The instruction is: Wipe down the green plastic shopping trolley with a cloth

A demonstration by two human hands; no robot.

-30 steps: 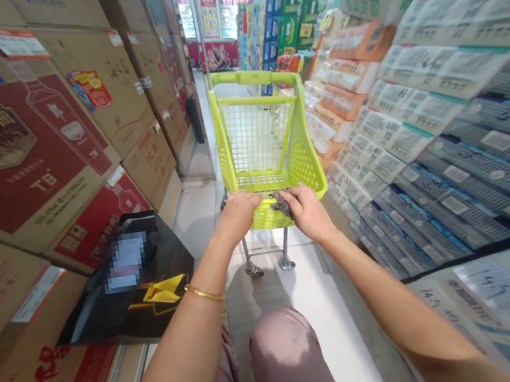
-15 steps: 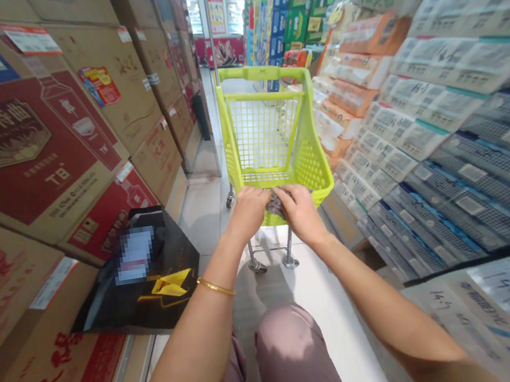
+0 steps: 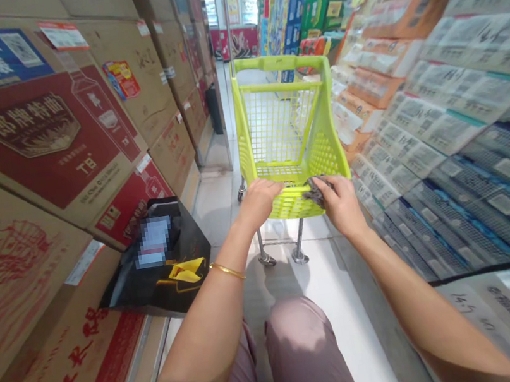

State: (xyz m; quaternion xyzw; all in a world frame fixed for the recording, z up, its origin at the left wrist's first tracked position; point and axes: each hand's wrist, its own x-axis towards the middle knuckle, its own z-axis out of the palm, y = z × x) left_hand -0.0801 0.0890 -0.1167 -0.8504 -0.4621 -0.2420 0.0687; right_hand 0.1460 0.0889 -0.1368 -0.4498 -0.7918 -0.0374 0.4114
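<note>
A lime green shopping cart [image 3: 287, 122] stands in the aisle ahead of me. My left hand [image 3: 259, 200] is closed round the near rim of the cart. My right hand [image 3: 340, 200] grips the same rim further right and also pinches a small dark grey cloth [image 3: 315, 189] against it. Nothing shows in the cart's basket. A gold bangle [image 3: 227, 271] sits on my left wrist, and my knee in pink trousers [image 3: 302, 350] is below.
Stacked cardboard cartons [image 3: 60, 137] with red print line the left side. A black bag with yellow print [image 3: 165, 268] juts out from them. Shelves of packaged goods [image 3: 454, 110] run along the right. A white tiled floor [image 3: 216, 190] runs on toward stacked colourful boxes [image 3: 296, 19].
The cart and both hands have moved forward along the aisle and shifted right in view. My hands, close together half a second ago, are now further apart on the rim.
</note>
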